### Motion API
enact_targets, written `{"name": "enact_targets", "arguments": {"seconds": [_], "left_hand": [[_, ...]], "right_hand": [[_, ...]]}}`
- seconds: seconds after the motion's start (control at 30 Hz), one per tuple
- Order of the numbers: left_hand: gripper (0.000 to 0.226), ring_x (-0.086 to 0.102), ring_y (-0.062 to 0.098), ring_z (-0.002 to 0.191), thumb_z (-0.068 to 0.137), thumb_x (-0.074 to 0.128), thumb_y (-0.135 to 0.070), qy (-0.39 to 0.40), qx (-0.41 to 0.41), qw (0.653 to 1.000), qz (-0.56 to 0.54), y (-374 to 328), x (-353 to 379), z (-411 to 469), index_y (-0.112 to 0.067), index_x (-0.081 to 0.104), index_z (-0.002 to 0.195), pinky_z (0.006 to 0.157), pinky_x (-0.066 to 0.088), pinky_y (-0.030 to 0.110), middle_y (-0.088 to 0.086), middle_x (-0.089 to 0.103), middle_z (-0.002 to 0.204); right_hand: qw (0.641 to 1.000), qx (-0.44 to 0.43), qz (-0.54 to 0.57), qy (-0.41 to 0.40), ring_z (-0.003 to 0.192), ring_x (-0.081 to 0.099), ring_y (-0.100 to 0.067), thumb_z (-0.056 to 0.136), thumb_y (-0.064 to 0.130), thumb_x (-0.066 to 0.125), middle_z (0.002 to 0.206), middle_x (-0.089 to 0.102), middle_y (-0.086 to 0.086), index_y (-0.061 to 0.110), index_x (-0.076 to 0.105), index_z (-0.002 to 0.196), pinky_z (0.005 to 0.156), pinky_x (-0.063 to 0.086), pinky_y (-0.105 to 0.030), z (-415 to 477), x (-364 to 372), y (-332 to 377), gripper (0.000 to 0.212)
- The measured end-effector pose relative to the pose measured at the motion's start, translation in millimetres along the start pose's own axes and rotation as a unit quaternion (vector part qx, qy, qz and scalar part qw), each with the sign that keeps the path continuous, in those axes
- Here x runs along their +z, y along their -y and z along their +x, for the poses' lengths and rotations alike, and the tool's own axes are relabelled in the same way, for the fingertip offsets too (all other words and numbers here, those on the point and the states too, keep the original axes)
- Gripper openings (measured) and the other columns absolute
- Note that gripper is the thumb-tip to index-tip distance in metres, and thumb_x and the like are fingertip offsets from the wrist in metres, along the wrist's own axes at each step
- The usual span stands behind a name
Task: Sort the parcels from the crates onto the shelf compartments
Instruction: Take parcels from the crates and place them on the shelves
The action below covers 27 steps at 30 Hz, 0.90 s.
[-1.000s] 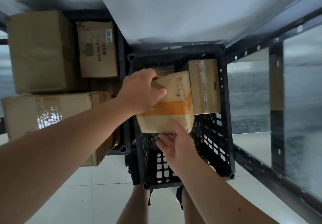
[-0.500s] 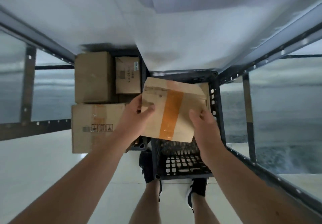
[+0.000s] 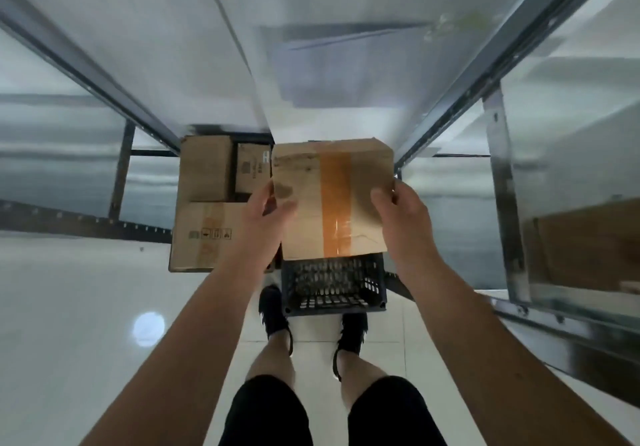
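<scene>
A person looks down, holding a flat brown parcel (image 3: pixel 332 199) with an orange tape stripe in the air, directly above a black crate (image 3: pixel 334 286) on the floor by their feet. The left hand (image 3: pixel 266 217) pinches its left edge and the right hand (image 3: pixel 403 217) grips its right edge. Metal shelf frames (image 3: pixel 502 203) stand either side. This parcel is not yet shelved, and several cardboard boxes (image 3: pixel 207 203) wait to the left, so sorting seems far from finished.
</scene>
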<state>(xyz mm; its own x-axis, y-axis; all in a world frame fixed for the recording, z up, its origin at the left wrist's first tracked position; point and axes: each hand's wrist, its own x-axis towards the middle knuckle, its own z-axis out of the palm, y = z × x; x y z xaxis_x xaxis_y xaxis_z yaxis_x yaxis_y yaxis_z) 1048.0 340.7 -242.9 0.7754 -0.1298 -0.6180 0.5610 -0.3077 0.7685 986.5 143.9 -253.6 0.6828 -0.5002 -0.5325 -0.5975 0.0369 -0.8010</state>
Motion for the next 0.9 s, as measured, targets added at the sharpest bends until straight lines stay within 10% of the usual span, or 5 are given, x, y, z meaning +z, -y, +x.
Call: {"name": "enact_targets", "arguments": {"seconds": [0.47,0.6,0.9], "left_hand": [[0.046,0.064,0.025,0.120,0.104,0.062,-0.036,-0.039,0.147,0.982,-0.117,-113,-63,-216,-0.036,0.055,0.149,0.100,0.054,0.049,-0.007,0.069,0.129],[0.032,0.071,0.020,0.112,0.108,0.056,-0.035,0.002,0.203,0.968,-0.150,-139,-93,-253,-0.038,0.062,0.139,0.084,0.059,0.036,-0.011,0.075,0.123],[0.030,0.064,0.022,0.126,0.098,0.066,-0.056,0.038,0.308,0.937,-0.158,-209,-168,-339,-0.042,0.066,0.124,0.107,0.051,0.050,-0.017,0.069,0.125]], "right_hand": [[0.983,-0.182,0.036,-0.014,0.112,0.063,-0.007,0.106,0.037,0.059,0.119,0.070,0.014,0.033,0.063,0.137,0.091,0.051,-0.026,-195,-51,141,0.032],[0.968,-0.236,0.064,-0.058,0.113,0.065,-0.014,0.107,0.045,0.055,0.116,0.071,0.011,0.032,0.066,0.133,0.093,0.049,-0.030,-239,-50,179,0.031],[0.935,-0.323,0.102,-0.104,0.120,0.061,-0.019,0.107,0.060,0.043,0.127,0.067,0.009,0.036,0.063,0.135,0.102,0.045,-0.040,-348,-45,259,0.041]]}}
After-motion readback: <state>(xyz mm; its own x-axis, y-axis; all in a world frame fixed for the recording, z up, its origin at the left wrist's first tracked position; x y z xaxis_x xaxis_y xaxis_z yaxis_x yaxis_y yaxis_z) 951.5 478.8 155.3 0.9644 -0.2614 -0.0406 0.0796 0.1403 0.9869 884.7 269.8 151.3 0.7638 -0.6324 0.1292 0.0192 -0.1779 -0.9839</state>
